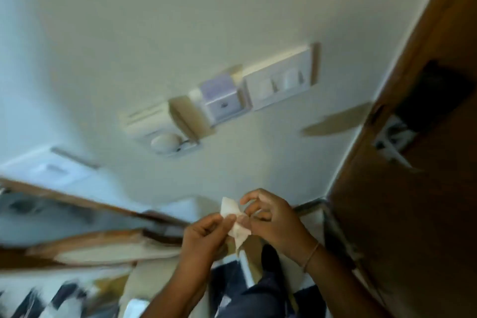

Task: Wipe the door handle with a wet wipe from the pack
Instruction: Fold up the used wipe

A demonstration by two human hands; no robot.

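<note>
A small white wet wipe (235,222) is pinched between both hands in the lower middle of the blurred, tilted head view. My left hand (206,233) holds its lower left side with thumb and fingers. My right hand (271,219) grips its right side, fingers curled over it. The brown wooden door (426,188) fills the right side. Its silver lever handle (392,144) sticks out below a dark lock plate (433,95), up and to the right of my hands. The pack is not clearly visible.
On the cream wall sit a white switch plate (281,80), a card holder box (219,100) and a thermostat with a round knob (160,131). Wood-edged shelves or a mirror frame (90,214) lie at lower left. A metal bar (333,222) runs beside the door.
</note>
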